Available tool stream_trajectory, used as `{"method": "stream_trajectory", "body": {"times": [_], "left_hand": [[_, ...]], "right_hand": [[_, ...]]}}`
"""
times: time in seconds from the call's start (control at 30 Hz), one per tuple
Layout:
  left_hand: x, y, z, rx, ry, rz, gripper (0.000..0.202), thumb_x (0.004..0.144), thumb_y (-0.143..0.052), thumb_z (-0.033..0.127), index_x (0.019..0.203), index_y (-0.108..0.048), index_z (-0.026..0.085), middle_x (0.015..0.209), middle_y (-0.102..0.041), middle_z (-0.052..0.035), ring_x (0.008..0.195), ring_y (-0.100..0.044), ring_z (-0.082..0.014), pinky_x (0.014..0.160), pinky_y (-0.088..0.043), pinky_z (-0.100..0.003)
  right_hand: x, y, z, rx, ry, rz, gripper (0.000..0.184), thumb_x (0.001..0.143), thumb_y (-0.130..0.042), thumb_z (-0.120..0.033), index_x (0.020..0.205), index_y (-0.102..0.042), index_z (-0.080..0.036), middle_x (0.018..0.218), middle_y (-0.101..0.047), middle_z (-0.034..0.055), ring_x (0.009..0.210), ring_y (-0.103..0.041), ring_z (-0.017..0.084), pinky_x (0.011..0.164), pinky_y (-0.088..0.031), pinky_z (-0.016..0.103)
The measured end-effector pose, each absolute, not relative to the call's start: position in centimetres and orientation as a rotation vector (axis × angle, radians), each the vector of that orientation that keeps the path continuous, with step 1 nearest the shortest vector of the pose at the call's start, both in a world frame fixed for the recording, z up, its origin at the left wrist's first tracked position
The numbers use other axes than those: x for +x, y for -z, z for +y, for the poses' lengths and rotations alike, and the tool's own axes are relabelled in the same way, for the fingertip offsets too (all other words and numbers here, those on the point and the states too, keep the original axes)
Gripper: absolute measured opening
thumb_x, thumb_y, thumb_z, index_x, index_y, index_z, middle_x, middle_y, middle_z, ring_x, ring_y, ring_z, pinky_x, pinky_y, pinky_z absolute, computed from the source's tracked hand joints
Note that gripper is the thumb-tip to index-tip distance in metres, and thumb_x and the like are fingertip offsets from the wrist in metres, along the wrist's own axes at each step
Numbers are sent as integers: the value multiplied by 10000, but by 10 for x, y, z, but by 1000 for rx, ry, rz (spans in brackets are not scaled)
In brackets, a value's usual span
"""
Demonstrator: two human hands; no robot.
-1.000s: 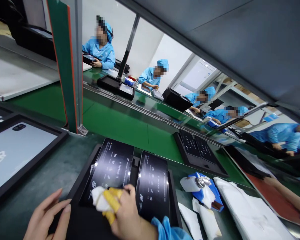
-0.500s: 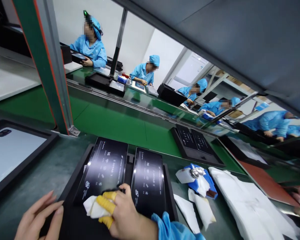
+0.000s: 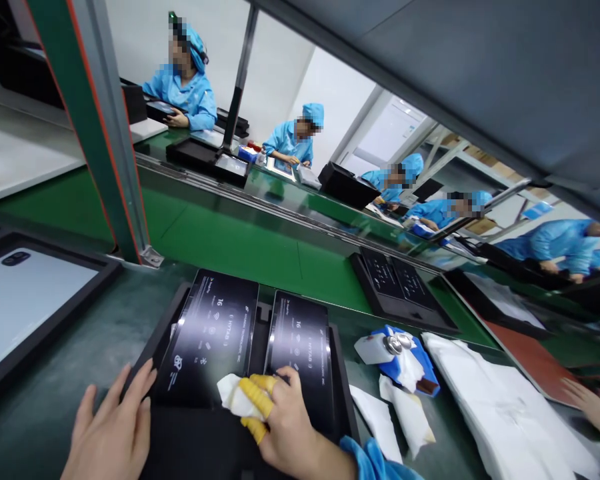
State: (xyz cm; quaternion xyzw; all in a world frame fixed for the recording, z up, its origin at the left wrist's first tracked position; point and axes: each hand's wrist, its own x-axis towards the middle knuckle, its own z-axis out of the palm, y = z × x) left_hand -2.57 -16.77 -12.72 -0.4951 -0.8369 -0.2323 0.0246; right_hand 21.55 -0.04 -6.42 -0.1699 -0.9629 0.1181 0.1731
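Note:
My right hand (image 3: 285, 413), with yellow finger cots on several fingers, grips a folded white wipe (image 3: 234, 395). The wipe is at the lower right corner of the left tablet (image 3: 210, 333), which has a dark film printed with white text and icons. Beside it lies a second tablet (image 3: 300, 347) with the same print, partly covered by my right hand. Both rest in a black foam tray (image 3: 185, 440). My left hand (image 3: 113, 427) has its fingers spread at the tray's left edge and holds nothing.
Left is another black tray with a pale blue tablet (image 3: 30, 293). On the right are a blue box with metal-capped bottles (image 3: 405, 357), loose wipes (image 3: 413, 417) and white sheets (image 3: 500, 387). Beyond runs a green conveyor (image 3: 240, 240) carrying another tray (image 3: 405, 293). Co-workers in blue (image 3: 290, 140) sit across; another person's hand (image 3: 587, 403) shows at right.
My right hand has moved right with the wipe, toward the gap between the tablets. My left hand has shifted right and up onto the tray's edge. Another person's hand has come in at right.

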Motion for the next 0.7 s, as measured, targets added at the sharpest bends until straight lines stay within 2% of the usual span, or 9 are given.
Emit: {"method": "stream_trajectory", "body": {"times": [0.13, 0.27, 0.43, 0.5, 0.63, 0.7], "left_hand": [[-25, 129, -167, -1566, 549, -2545, 473, 1000, -295, 241, 1468, -364, 226, 1434, -578, -56, 1428, -401, -256, 1227, -182, -570], [-24, 125, -168, -1548, 517, -2529, 492, 977, -293, 216, 1460, -386, 208, 1417, -590, -81, 1405, -437, -277, 1220, -174, -587], [-25, 127, -170, -1599, 491, -2529, 600, 958, -365, 226, 1550, -273, 246, 1410, -600, -45, 1475, -347, -248, 1254, -81, -535], [-26, 130, -171, -1593, 498, -2519, 609, 967, -359, 235, 1566, -252, 257, 1413, -597, -45, 1481, -335, -241, 1258, -84, -524], [-27, 133, -173, -1586, 496, -2510, 588, 980, -320, 235, 1563, -253, 260, 1454, -560, -66, 1461, -361, -263, 1240, -140, -566], [-27, 131, -173, -1605, 478, -2516, 587, 984, -310, 233, 1565, -235, 263, 1476, -538, -73, 1470, -346, -270, 1227, -159, -589]], "right_hand": [[172, 83, -19, -391, -256, -2729, 512, 892, -612, -359, 1383, -532, -238, 1135, -712, 97, 915, -659, 263, 972, -376, 531], [162, 88, -25, -380, -281, -2770, 579, 880, -644, -384, 1427, -496, -263, 1178, -699, 90, 922, -655, 261, 970, -404, 526], [219, 66, -11, -551, -305, -2744, 538, 874, -634, -248, 1395, -508, -276, 1157, -713, 96, 954, -685, 284, 938, -419, 538], [223, 66, -17, -556, -274, -2742, 533, 858, -631, -238, 1380, -526, -253, 1135, -715, 104, 929, -684, 287, 939, -419, 545], [177, 81, -20, -378, -271, -2784, 531, 889, -641, -372, 1395, -536, -251, 1160, -708, 83, 900, -661, 249, 978, -392, 534], [145, 77, 9, -361, -249, -2844, 490, 881, -656, -389, 1349, -589, -259, 1108, -727, 69, 914, -656, 256, 967, -381, 531]]}}
